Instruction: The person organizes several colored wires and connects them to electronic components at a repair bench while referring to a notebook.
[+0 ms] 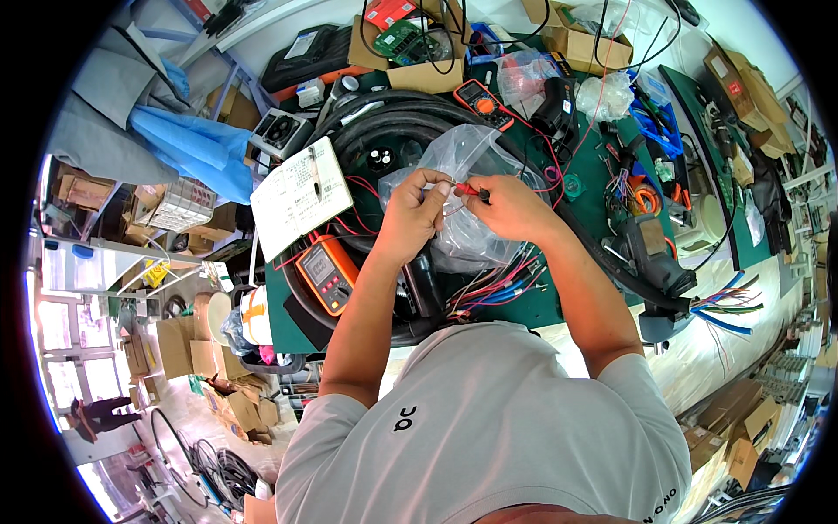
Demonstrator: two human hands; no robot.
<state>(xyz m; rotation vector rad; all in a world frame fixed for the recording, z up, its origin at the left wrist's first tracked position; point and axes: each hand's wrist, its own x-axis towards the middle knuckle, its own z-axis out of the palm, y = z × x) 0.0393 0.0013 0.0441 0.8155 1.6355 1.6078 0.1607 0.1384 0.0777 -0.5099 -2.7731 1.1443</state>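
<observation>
The fingertips of the left hand (pixel 415 212) are pinched together on a thin wire end, and the fingertips of the right hand (pixel 511 208) are closed on a small red-tipped probe (pixel 468 189) that meets the wire between the two hands. Both hands hover above a crumpled clear plastic bag (pixel 471 153), which lies on the green work mat (pixel 602 188) inside the curve of a thick black rubber tyre (pixel 401 113). Just under the wrists a bundle of red, blue and white loose wires (pixel 497 284) fans out toward the person's grey T-shirt (pixel 489 428).

Left of the left forearm lies an orange-cased handheld multimeter (pixel 325 275) with a grey screen, red leads running from it toward the hands. Above it sits a white open notebook (pixel 301 196) with a pen on it. A second multimeter, black with an orange dial (pixel 483 103), lies beyond the bag near the top of the mat. To the right of the right forearm stands a black moulded plastic housing (pixel 650 253), and past it a spray of blue and green cables (pixel 724 306). Brown cardboard boxes (pixel 410 52) crowd the far edge of the bench, one holding a green circuit board (pixel 397 39).
</observation>
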